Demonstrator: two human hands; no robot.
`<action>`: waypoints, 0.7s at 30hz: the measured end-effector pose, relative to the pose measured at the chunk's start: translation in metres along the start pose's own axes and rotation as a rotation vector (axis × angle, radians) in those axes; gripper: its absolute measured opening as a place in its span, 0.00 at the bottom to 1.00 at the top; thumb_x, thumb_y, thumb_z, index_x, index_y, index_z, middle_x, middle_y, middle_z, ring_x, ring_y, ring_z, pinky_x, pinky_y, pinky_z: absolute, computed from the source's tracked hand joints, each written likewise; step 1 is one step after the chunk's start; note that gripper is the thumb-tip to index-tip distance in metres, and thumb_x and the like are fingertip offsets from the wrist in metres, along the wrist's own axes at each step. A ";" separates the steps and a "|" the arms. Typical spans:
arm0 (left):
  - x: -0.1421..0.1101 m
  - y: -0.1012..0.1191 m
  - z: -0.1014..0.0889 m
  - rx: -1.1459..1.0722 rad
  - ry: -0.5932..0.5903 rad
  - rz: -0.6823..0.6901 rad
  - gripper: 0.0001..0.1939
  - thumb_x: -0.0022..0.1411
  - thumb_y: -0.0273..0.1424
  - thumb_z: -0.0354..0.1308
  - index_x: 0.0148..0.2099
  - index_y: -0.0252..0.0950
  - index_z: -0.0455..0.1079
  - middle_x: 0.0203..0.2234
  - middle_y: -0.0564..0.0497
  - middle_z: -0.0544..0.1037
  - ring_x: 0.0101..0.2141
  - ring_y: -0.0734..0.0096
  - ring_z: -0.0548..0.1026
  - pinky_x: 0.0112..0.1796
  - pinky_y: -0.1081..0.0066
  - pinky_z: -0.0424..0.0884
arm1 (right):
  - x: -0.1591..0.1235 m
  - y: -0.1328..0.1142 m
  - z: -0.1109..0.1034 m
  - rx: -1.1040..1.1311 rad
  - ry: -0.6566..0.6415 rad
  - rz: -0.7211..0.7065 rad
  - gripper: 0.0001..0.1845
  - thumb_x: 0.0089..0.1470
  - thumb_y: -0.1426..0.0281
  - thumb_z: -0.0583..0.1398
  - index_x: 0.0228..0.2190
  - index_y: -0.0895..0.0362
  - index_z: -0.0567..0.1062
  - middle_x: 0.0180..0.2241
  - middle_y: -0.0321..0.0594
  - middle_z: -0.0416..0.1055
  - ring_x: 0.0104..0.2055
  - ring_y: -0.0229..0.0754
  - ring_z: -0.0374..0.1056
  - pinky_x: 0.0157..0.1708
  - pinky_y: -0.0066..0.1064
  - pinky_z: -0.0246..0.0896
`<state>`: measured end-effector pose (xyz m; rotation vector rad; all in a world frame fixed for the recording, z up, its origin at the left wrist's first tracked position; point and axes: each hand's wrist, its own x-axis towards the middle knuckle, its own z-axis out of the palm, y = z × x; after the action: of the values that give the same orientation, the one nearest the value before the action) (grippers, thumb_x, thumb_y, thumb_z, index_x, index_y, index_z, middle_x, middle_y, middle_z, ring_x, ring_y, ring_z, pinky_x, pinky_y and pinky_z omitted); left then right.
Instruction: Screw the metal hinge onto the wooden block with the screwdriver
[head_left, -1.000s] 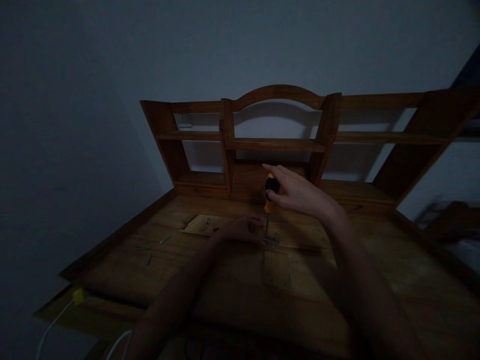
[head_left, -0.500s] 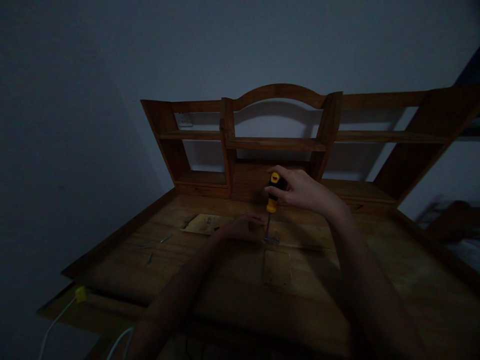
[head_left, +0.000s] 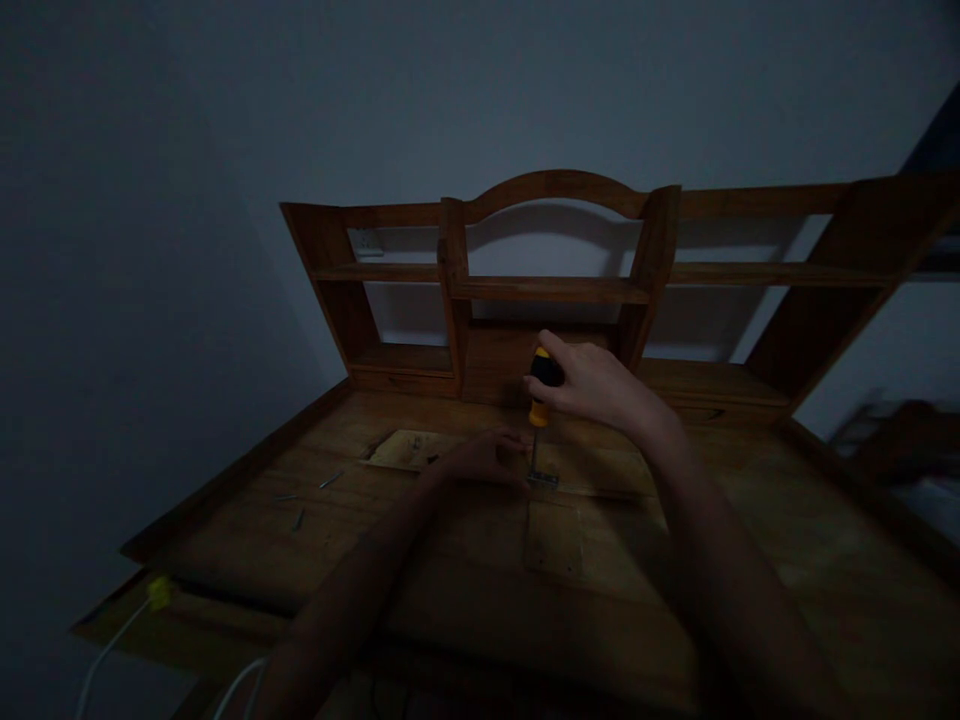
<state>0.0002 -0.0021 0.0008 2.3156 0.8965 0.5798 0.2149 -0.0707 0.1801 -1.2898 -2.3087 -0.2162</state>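
My right hand [head_left: 592,385] is wrapped round the black and yellow handle of a screwdriver [head_left: 538,412], held nearly upright. The screwdriver's shaft runs down to a small metal bracket [head_left: 546,480], and its tip meets the bracket's left end. My left hand [head_left: 484,458] rests low beside the shaft, with its fingers curled and their tips by the bracket's left end. What those fingers pinch is too dark to make out. Just in front of the bracket lies a squarish piece of pale wood [head_left: 555,538]. Left of my left hand is another pale board [head_left: 409,450] with a rough end.
Several thin screws or nails, one of them a screw [head_left: 330,480], lie on the wooden desktop [head_left: 247,530] at left. A wooden shelf unit [head_left: 551,290] stands along the back. A white cable with a yellow end [head_left: 159,592] hangs by the front left edge.
My right hand's fingers have shifted round the screwdriver handle, and the handle leaned right, then came back nearer upright. My left hand has stayed in place.
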 end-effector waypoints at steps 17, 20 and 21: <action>0.000 0.002 0.000 -0.020 -0.008 -0.025 0.36 0.41 0.48 0.74 0.54 0.47 0.74 0.56 0.48 0.69 0.55 0.56 0.69 0.57 0.60 0.64 | -0.001 0.005 -0.001 0.176 -0.030 -0.073 0.21 0.58 0.63 0.57 0.52 0.56 0.65 0.41 0.44 0.72 0.40 0.46 0.69 0.40 0.33 0.59; 0.000 0.002 -0.001 -0.039 -0.009 -0.012 0.35 0.41 0.47 0.74 0.53 0.46 0.75 0.57 0.47 0.69 0.55 0.55 0.69 0.58 0.59 0.63 | -0.001 0.005 -0.001 0.119 -0.003 -0.037 0.18 0.59 0.57 0.57 0.44 0.55 0.67 0.38 0.44 0.73 0.38 0.47 0.69 0.37 0.34 0.58; 0.000 0.001 -0.001 -0.035 -0.005 -0.014 0.35 0.41 0.48 0.74 0.53 0.45 0.75 0.57 0.47 0.69 0.55 0.55 0.69 0.58 0.59 0.63 | -0.001 0.005 -0.001 0.113 -0.007 -0.031 0.17 0.59 0.57 0.57 0.43 0.55 0.67 0.37 0.44 0.73 0.38 0.47 0.70 0.36 0.34 0.58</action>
<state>0.0006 -0.0022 0.0019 2.2768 0.8933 0.5791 0.2197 -0.0685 0.1798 -1.2015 -2.3131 -0.0904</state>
